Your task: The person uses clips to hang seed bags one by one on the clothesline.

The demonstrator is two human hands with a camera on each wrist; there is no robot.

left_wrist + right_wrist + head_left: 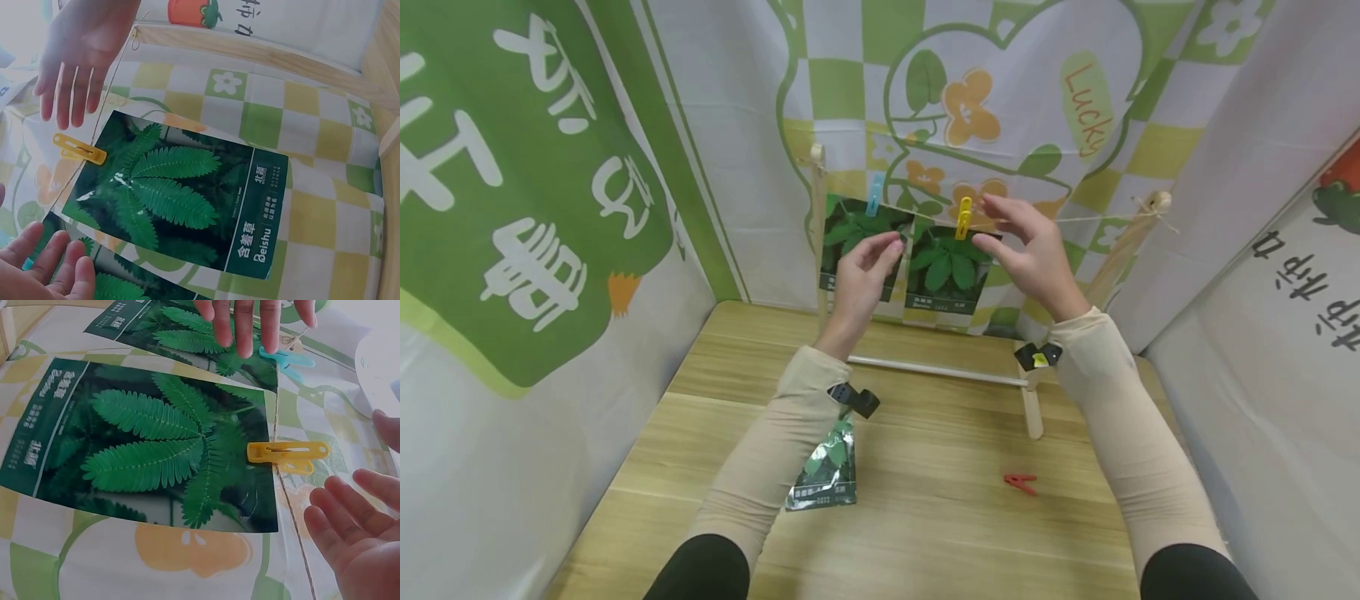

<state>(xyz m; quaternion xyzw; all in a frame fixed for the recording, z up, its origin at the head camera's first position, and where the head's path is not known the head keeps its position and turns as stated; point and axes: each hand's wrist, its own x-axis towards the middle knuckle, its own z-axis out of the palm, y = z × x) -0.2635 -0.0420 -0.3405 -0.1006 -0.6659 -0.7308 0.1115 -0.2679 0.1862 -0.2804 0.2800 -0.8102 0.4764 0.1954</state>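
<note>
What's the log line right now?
yellow plastic clothespin clips green plant-photo packet to thin string | left grip empty | right grip empty | red plastic clothespin on wooden table

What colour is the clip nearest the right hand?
The clip is yellow, clearest in the right wrist view.

- Head view: from above and farther back, facing forward and down over sleeves (pixel 767 450) and table (pixel 925 533).
- Left wrist: close to the yellow peg (pixel 95 154) and packet (pixel 175 187), turned sideways.
- Right wrist: also near, turned the opposite way.
- Both wrist views share peg, packet, left hand (pixel 47 272) and right hand (pixel 86 47).
</note>
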